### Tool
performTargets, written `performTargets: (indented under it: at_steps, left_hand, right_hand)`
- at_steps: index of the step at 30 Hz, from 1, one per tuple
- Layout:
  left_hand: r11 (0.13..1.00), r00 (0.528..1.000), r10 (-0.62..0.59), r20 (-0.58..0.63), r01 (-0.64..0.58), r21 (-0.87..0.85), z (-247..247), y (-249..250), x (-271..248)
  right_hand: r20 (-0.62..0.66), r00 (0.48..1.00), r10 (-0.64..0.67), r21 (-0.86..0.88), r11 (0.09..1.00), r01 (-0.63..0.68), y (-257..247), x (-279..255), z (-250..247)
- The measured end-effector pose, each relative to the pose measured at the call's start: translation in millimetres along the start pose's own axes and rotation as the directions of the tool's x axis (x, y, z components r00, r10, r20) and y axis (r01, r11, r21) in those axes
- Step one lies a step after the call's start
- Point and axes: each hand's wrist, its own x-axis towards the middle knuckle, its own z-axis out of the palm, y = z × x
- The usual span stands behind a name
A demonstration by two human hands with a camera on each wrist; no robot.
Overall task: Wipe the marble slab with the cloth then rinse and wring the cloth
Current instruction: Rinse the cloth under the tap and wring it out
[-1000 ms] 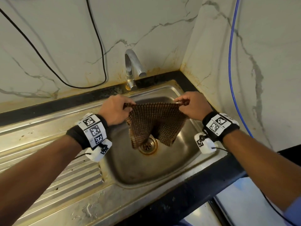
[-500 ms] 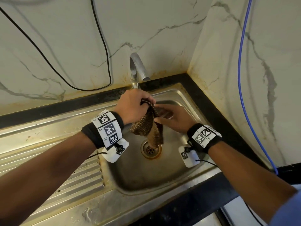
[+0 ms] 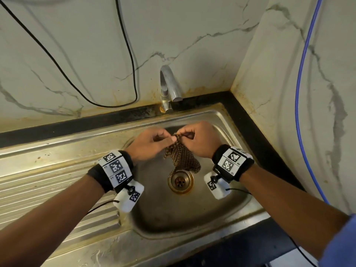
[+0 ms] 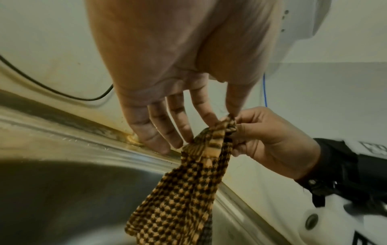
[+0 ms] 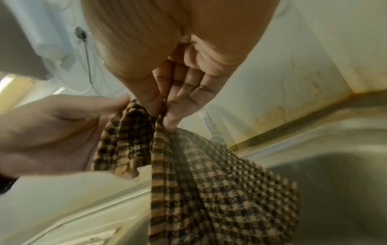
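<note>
A brown checked cloth (image 3: 183, 158) (image 4: 188, 190) (image 5: 209, 182) hangs bunched over the steel sink (image 3: 173, 214), its lower end just above the drain (image 3: 180, 181). My left hand (image 3: 154, 143) (image 4: 220, 116) pinches the cloth's top between thumb and forefinger, the other fingers straight. My right hand (image 3: 196, 139) (image 5: 163, 106) touches the left and pinches the same top edge with curled fingers. In the left wrist view the right hand (image 4: 272, 140) shows at the right. The tap (image 3: 169, 87) stands behind the hands with no water running.
Marble walls (image 3: 77, 54) meet in a corner at the back right, with rust stains along the base. A black cable (image 3: 127, 45) loops down the back wall and a blue cable (image 3: 300, 74) runs down the right wall. The ribbed drainboard (image 3: 38, 180) lies left.
One second ago the cloth was stretched wide between my hands. The hands have come together over the basin, and the cloth now hangs gathered in a narrow bunch.
</note>
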Motion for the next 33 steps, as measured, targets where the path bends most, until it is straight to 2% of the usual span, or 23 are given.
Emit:
performTargets:
  at_steps: [2,3,5,7,10,12,14,17,20,26,30,33]
  left_hand:
    - [0.998,0.999,-0.032,-0.039,0.03,-0.049,0.1,-0.1,8.4]
    - [0.996,0.999,-0.047,-0.017,0.046,-0.072,-1.3,1.9,11.7]
    - [0.997,0.994,-0.045,0.101,0.051,-0.062,-5.6,4.0,20.6]
    - [0.999,0.984,-0.015,0.177,0.006,0.049,-8.2,6.6,26.4]
    - [0.977,0.993,-0.01,0.12,-0.016,0.212,-6.3,5.9,35.6]
    - [0.966,0.998,-0.035,0.058,0.019,0.259,-4.6,4.7,40.3]
    - [0.963,0.998,-0.066,-0.022,0.069,0.259,-4.9,3.3,43.4]
    - [0.967,0.993,-0.073,-0.094,0.094,0.239,-6.3,3.2,46.4]
    - [0.96,0.994,-0.053,-0.098,0.078,0.268,-7.6,7.8,49.9]
    - [0.957,0.994,-0.028,-0.11,0.058,0.283,-14.5,13.3,62.0]
    - [0.953,0.991,-0.033,-0.13,0.071,0.294,-13.3,13.9,69.5]
    - [0.956,0.992,-0.031,-0.122,0.065,0.288,-10.6,15.5,73.8]
  right_hand:
    - [0.031,0.999,-0.022,0.01,1.0,0.022,1.1,3.9,-2.9]
    - [0.037,0.999,-0.023,0.034,0.999,0.022,2.4,5.3,-4.6]
    - [0.042,0.999,-0.021,0.104,0.994,0.017,7.6,9.9,-7.2]
    - [0.06,0.998,-0.014,0.171,0.985,0.004,13.9,15.1,-7.0]
    - [0.11,0.994,-0.005,0.236,0.972,-0.021,19.2,23.9,-6.1]
    - [0.18,0.983,0.034,0.361,0.928,-0.098,22.7,31.6,-9.9]
    - [0.246,0.968,0.049,0.403,0.903,-0.148,28.3,41.5,-13.3]
    - [0.145,0.989,0.042,0.125,0.99,-0.06,44.3,62.3,-11.5]
    - [0.116,0.992,0.058,-0.07,0.996,-0.05,52.4,83.8,-7.0]
    - [0.176,0.979,0.099,-0.138,0.988,-0.075,46.2,123.0,-3.4]
    - [0.209,0.977,0.045,-0.169,0.986,-0.009,46.4,139.4,-6.2]
    - [0.289,0.956,0.045,-0.258,0.966,0.032,42.4,144.8,-9.9]
